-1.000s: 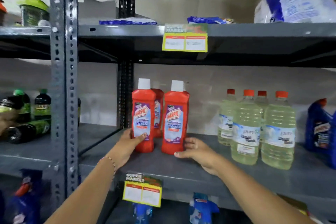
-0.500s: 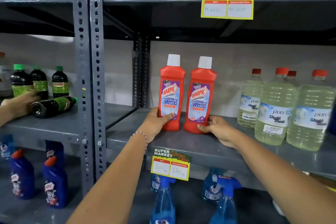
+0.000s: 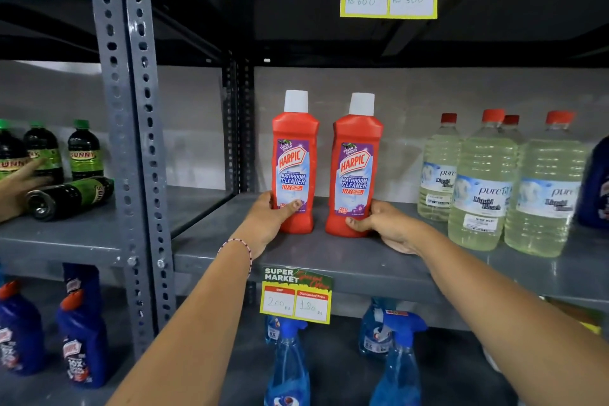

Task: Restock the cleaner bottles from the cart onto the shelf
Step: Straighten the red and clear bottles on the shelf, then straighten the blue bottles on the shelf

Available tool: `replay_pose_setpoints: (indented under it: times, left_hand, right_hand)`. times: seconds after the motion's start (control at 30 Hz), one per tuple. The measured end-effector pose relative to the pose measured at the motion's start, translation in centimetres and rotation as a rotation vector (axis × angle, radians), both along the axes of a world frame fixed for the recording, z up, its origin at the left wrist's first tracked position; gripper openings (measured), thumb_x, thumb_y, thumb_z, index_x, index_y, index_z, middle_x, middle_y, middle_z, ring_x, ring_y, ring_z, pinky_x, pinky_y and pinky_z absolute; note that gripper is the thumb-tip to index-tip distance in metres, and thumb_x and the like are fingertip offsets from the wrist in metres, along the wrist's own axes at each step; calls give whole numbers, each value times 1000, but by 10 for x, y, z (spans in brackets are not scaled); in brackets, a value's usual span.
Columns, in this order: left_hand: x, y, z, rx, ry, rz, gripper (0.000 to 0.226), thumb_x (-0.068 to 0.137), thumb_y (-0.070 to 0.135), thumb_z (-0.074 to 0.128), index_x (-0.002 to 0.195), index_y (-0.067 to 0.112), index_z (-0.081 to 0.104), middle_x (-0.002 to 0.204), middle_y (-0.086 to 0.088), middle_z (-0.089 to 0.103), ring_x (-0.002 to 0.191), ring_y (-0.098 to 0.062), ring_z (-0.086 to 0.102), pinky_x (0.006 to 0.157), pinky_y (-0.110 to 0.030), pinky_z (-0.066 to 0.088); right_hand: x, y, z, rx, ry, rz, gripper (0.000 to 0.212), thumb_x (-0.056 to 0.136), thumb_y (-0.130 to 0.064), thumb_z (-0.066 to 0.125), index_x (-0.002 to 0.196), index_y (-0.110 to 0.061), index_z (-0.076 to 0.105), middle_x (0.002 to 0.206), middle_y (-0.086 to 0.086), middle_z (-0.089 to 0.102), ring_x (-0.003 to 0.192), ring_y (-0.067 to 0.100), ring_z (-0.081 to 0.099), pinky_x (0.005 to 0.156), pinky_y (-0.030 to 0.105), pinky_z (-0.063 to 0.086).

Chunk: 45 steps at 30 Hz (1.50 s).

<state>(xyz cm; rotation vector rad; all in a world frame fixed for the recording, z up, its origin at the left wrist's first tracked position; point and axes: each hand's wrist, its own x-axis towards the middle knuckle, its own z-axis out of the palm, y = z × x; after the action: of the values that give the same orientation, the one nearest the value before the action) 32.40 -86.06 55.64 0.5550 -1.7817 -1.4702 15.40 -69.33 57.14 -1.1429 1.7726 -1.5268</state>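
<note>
Two red Harpic bathroom cleaner bottles with white caps stand upright side by side on the grey middle shelf (image 3: 329,257). My left hand (image 3: 268,221) grips the base of the left bottle (image 3: 295,161), thumb across its label. My right hand (image 3: 385,224) holds the base of the right bottle (image 3: 357,168) from its right side. Both bottles rest on the shelf surface with a narrow gap between them. The cart is out of view.
Several clear liquid bleach bottles (image 3: 487,184) stand to the right. A slotted steel upright (image 3: 131,128) divides the bays. Dark green-capped bottles (image 3: 82,152) fill the left bay, where another person's hand (image 3: 16,184) reaches. Blue spray bottles (image 3: 288,362) stand below; a price tag (image 3: 296,297) hangs on the edge.
The view has dropped and come closer to the shelf. Both hands have closed more firmly around the bottle bases; the bottles stay upright in about the same spot.
</note>
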Motion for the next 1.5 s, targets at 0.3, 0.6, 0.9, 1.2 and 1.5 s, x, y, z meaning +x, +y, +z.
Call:
replay_pose_setpoints:
  times: [0.3,0.6,0.9,1.2,1.5]
  left_hand:
    - [-2,0,-1,7,4,6,55,81,32,74,129,15,54,125,-2,65,113,-20,62,100,-38,49]
    - [7,5,0,2,23,30,60,77,22,79,128,11,49,130,-6,63,110,-17,62,94,-33,50]
    - [16,34,13,-212,158,432,103,49,66,81,134,17,48,132,-10,60,119,-28,60,105,-47,46]
    - [-83,238,47,-428,712,231,45,83,10,72,122,5,52,138,-15,54,126,-7,51,109,-23,40]
    - [-275,431,41,-166,262,-369,33,74,5,79,94,17,56,94,-6,74,86,-25,69,71,-26,55]
  right_hand:
    - [-1,1,0,4,-9,29,56,84,3,70,136,-8,54,126,8,65,122,23,58,106,34,44]
    - [12,8,3,-28,-39,-1,57,77,5,77,127,-13,55,128,6,66,125,22,57,112,39,42]
    - [22,128,27,3,223,-71,101,79,-13,81,158,-21,18,161,4,33,148,20,31,111,29,32]
    - [-68,292,23,-460,222,-368,45,80,10,72,106,-25,62,118,11,68,114,22,63,99,33,53]
    - [-237,487,-1,-395,199,-1036,66,73,3,81,131,-1,49,129,17,59,118,29,59,97,38,48]
